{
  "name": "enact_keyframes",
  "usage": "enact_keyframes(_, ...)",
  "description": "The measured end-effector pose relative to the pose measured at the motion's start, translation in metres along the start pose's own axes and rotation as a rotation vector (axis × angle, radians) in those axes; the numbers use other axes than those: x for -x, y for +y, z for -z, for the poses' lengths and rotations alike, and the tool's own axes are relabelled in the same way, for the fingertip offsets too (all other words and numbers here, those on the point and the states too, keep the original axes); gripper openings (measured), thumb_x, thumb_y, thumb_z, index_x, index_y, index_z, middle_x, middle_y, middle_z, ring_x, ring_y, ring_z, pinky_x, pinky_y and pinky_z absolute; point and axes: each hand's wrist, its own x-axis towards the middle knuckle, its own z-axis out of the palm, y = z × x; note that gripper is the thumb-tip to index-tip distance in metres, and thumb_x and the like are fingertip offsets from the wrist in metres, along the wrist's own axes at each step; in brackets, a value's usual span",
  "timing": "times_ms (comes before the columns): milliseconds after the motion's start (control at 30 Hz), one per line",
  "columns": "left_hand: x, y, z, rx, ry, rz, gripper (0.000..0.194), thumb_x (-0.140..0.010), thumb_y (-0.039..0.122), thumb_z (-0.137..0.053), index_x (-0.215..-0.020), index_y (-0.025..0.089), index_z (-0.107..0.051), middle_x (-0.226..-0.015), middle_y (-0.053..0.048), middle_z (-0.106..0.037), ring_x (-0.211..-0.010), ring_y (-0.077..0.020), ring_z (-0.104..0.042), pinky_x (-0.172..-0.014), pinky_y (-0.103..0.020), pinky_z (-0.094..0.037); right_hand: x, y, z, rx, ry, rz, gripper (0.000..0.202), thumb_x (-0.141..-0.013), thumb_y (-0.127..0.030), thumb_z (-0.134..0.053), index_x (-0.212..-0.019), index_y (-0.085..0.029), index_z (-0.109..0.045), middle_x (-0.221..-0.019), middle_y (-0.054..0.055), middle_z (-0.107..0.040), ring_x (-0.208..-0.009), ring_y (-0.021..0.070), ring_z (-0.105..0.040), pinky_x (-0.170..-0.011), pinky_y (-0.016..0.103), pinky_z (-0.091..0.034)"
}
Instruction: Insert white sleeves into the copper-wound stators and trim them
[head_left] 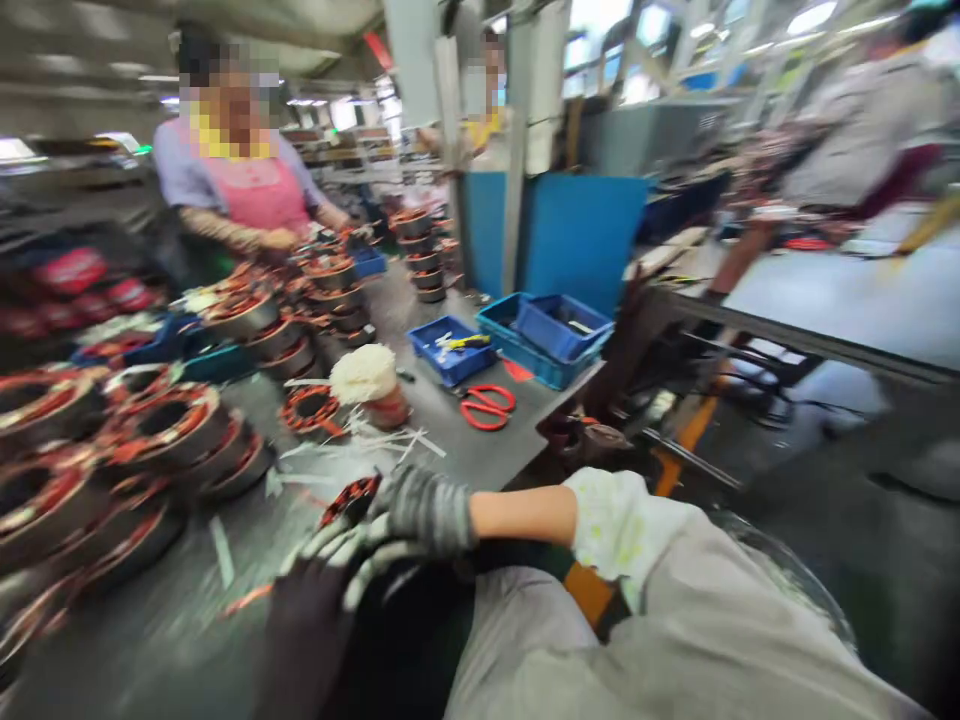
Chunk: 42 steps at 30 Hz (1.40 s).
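1. While the gloved right hand (409, 515) reaches in low at centre, its fingers lie bent beside a small copper-wound ring (351, 500) at eleven o'clock; whether they grip it, I cannot tell.
2. The left hand (307, 610), dark and blurred, is just beside it at seven o'clock; its fingers' opening cannot be told.
3. Clock directions start from the right hand, twelve being up the view. Pale strips (315, 479) litter the worktop (480, 458) at eleven, around the foot of a reddish container (388, 408) topped with a cream lump.
4. Between one and two, red-handled scissors (487, 407) lie between the hands and a teal crate (559, 372), which carries a blue crate (566, 325).
5. A blue tray (450, 350) holding small yellow and white items sits at one.
6. Stacked wound cores (169, 430) crowd nine to ten; at eleven, a person in a pink apron (259, 190) works behind further stacks (259, 325).
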Motion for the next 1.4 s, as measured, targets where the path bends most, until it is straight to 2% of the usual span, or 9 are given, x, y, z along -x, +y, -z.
enact_keyframes(167,0.031,0.004,0.004,-0.132,0.063,0.139,0.024,-0.097,0.026,-0.06,-0.119,0.029,-0.069,-0.114,-0.002,-0.076,-0.112,-0.0271,-0.065,-0.093,-0.047,-0.048,0.043,0.025,-0.02,-0.389,0.188,-0.587,0.035,-0.095,-0.047,-0.058,-0.094,-0.016,-0.074,-0.089,0.011,-0.074,-0.082,0.0206,-0.066,-0.079,0.034,-0.052)
enact_keyframes(300,0.021,0.01,0.002,-0.146,0.123,0.153,0.021,-0.099,0.028,-0.059,-0.116,0.027,-0.07,-0.111,-0.003,-0.076,-0.109,-0.0254,-0.066,-0.095,-0.045,-0.046,0.059,0.052,-0.002,-0.757,0.322,-0.598,0.047,-0.095,-0.054,-0.049,-0.068,-0.019,-0.065,-0.06,0.003,-0.062,-0.055,0.0141,-0.057,-0.057,0.027,-0.049)
enact_keyframes(400,0.022,0.02,0.002,-0.179,0.133,0.162,0.022,-0.098,0.027,-0.059,-0.117,0.026,-0.069,-0.114,-0.004,-0.076,-0.114,-0.0275,-0.065,-0.101,-0.05,-0.044,0.04,0.085,0.018,-0.782,0.611,-0.692,0.047,-0.097,-0.057,-0.04,-0.078,-0.021,-0.064,-0.072,0.004,-0.068,-0.066,0.0157,-0.061,-0.066,0.03,-0.053)
enact_keyframes(500,0.025,0.027,0.003,-0.197,0.111,0.147,0.029,-0.097,0.023,-0.056,-0.125,0.025,-0.065,-0.127,-0.007,-0.071,-0.132,-0.0324,-0.056,-0.116,-0.061,-0.033,-0.002,0.125,0.023,-0.758,0.851,-0.764,0.03,-0.082,-0.051,-0.065,-0.086,-0.021,-0.066,-0.086,0.005,-0.073,-0.08,0.018,-0.065,-0.082,0.035,-0.055)
enact_keyframes(767,0.028,0.031,0.001,-0.158,0.111,0.126,0.031,-0.098,0.02,-0.052,-0.127,0.02,-0.062,-0.117,-0.009,-0.073,-0.115,-0.0279,-0.064,-0.108,-0.05,-0.044,-0.053,0.165,0.004,-0.849,0.946,-0.772,0.033,-0.072,-0.048,-0.069,-0.087,-0.02,-0.06,-0.081,0.002,-0.068,-0.072,0.014,-0.061,-0.07,0.031,-0.054)
enact_keyframes(933,0.025,0.035,-0.003,-0.171,0.151,0.149,0.028,-0.098,0.02,-0.053,-0.124,0.019,-0.063,-0.114,-0.01,-0.073,-0.113,-0.0289,-0.064,-0.105,-0.05,-0.044,-0.033,0.149,0.019,-1.098,0.933,-0.684,0.037,-0.076,-0.055,-0.066,-0.088,-0.022,-0.053,-0.08,-0.001,-0.066,-0.058,0.0095,-0.059,-0.049,0.022,-0.046)
enact_keyframes(1067,0.02,0.038,-0.008,-0.169,0.16,0.197,0.027,-0.098,0.022,-0.055,-0.123,0.017,-0.063,-0.114,-0.011,-0.073,-0.113,-0.0281,-0.064,-0.107,-0.049,-0.044,0.0,0.096,0.024,-1.148,0.928,-0.588,0.034,-0.079,-0.047,-0.074,-0.099,-0.024,-0.059,-0.078,-0.003,-0.063,-0.06,0.0106,-0.062,-0.057,0.027,-0.054)
enact_keyframes(1233,0.019,0.041,-0.009,-0.084,0.057,0.311,0.035,-0.1,0.025,-0.05,-0.134,0.02,-0.06,-0.129,-0.01,-0.069,-0.128,-0.0277,-0.057,-0.116,-0.052,-0.038,0.072,0.005,0.014,-0.935,0.503,-0.378,0.011,-0.093,-0.033,-0.065,-0.094,-0.023,-0.071,-0.102,0.008,-0.073,-0.091,0.0202,-0.072,-0.082,0.038,-0.06)
enact_keyframes(1400,0.02,0.041,-0.007,-0.095,0.005,0.339,0.035,-0.102,0.028,-0.047,-0.132,0.019,-0.062,-0.126,-0.011,-0.07,-0.124,-0.0289,-0.058,-0.112,-0.051,-0.038,0.114,-0.034,-0.008,-0.968,0.351,-0.312,0.011,-0.095,-0.018,-0.06,-0.094,-0.024,-0.069,-0.11,0.008,-0.075,-0.099,0.019,-0.073,-0.084,0.034,-0.061)
